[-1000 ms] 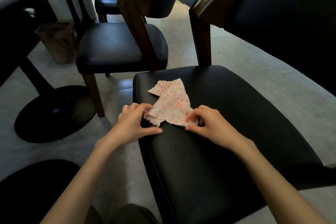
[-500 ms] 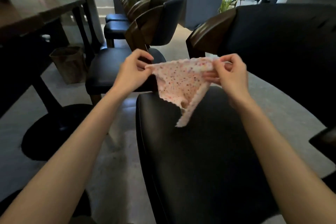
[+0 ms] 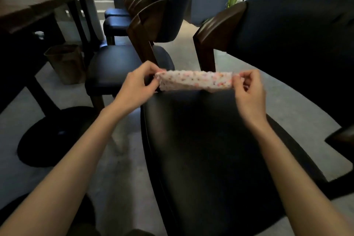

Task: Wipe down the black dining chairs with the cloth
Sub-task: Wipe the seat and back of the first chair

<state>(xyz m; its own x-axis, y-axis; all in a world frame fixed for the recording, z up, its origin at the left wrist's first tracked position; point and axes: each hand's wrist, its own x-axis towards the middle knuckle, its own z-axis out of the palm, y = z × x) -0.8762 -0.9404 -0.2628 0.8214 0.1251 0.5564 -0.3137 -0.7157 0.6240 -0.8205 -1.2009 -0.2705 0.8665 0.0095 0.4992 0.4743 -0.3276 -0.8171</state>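
A white cloth with pink dots [image 3: 195,80] is stretched into a narrow folded band in the air above the back of the nearest black chair seat [image 3: 210,159]. My left hand [image 3: 138,84] pinches its left end and my right hand [image 3: 249,90] pinches its right end. The chair's black backrest [image 3: 297,53] with a brown wooden frame rises at the right. A second black chair [image 3: 115,65] stands just beyond, to the left, and more black chairs line up behind it.
A dark wooden table [image 3: 32,11] runs along the left, its round black base [image 3: 55,136] on the grey floor. A brown bin [image 3: 67,63] stands under the table beside the second chair. Plants and pale furniture sit far back at the right.
The cloth lay on the seat a second ago; both hands lifted it, then drew it out sideways into a narrow horizontal band. The camera view tilted up.
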